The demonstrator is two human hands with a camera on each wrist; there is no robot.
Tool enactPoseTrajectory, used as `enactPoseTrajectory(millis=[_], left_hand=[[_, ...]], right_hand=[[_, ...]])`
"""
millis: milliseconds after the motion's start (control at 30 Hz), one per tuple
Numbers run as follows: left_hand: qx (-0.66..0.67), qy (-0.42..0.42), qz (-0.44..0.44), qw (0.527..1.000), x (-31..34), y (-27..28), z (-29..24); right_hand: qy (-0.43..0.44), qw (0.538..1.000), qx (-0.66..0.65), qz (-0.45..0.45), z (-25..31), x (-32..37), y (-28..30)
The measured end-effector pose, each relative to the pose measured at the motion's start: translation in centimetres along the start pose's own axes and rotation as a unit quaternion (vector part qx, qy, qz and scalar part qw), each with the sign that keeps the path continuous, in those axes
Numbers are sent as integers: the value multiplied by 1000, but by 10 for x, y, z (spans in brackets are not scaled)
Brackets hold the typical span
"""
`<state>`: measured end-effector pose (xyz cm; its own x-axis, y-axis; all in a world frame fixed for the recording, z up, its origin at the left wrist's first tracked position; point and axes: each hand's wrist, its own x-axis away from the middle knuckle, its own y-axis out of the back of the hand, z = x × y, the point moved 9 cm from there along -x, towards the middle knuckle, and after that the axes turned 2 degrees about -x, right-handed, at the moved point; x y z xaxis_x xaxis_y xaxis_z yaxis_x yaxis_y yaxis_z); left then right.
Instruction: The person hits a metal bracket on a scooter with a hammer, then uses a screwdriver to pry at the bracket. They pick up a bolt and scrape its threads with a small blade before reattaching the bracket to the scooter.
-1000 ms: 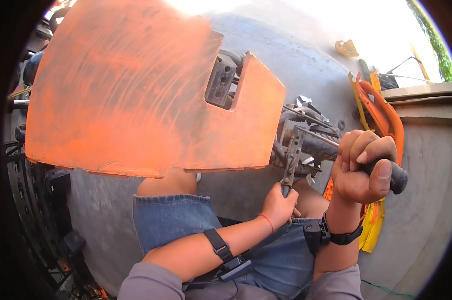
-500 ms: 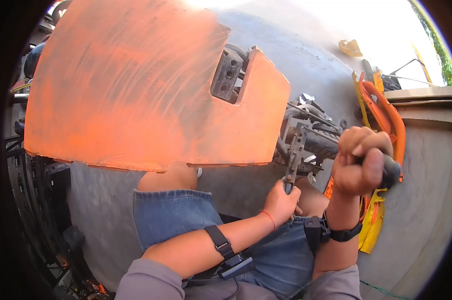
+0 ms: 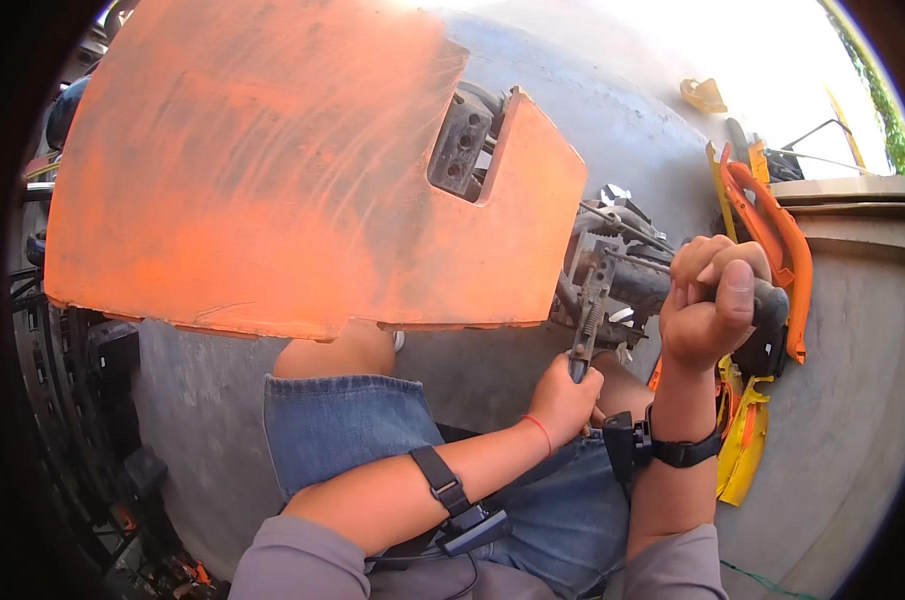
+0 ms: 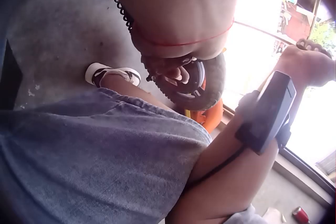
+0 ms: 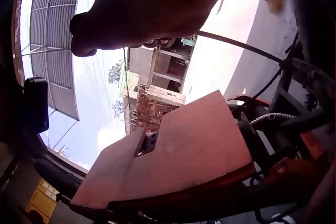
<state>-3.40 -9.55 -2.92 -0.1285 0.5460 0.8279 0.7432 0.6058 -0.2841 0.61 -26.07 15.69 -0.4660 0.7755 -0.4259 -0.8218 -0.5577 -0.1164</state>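
The left hand [image 3: 565,402], with a red string at its wrist, grips the lower end of a metal bracket with a spring [image 3: 595,300], its fingers curled round it. To its right, the raised right hand [image 3: 713,300] holds a thick dark grip [image 3: 770,304]; a thin metal rod runs from behind that hand toward the bracket. A large scuffed orange panel [image 3: 273,200] fills the upper left, a notch at its right side. The right wrist view has the same panel [image 5: 194,150] below the shadowed right hand [image 5: 147,14].
Dark metal frames [image 3: 58,400] stand along the left. At the right lie orange curved parts [image 3: 798,260] and a yellow piece [image 3: 743,450]. A tyred wheel [image 4: 214,79] shows beyond the left hand in the left wrist view, near a shoe [image 4: 97,71].
The right hand has shifted slightly up and left, its thumb higher. The left hand keeps its hold on the bracket. The panel's right part sits a little higher and further right in view.
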Motion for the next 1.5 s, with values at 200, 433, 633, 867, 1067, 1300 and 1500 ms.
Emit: enactPoseTrajectory(millis=[200, 433, 633, 867, 1067, 1300, 1500], left_hand=[[11, -10, 1, 1000, -1, -1, 0], [18, -10, 0, 1000, -1, 0, 0], [17, -4, 6, 1000, -3, 0, -1], [20, 28, 31, 999, -1, 0, -2], [171, 8, 61, 983, -9, -10, 2], [179, 48, 112, 976, -8, -15, 2], [145, 36, 91, 985, -9, -13, 4]], right_hand=[[-27, 999, -8, -42, -6, -2, 1], [-55, 996, -17, -60, -13, 0, -1], [-59, 998, -18, -32, -16, 4, -7], [-39, 998, -52, -26, -10, 4, -4], [-30, 999, -24, -9, -11, 9, -6], [-28, 999, -30, -29, -11, 4, -1], [-39, 998, -29, -45, -13, 4, 1]])
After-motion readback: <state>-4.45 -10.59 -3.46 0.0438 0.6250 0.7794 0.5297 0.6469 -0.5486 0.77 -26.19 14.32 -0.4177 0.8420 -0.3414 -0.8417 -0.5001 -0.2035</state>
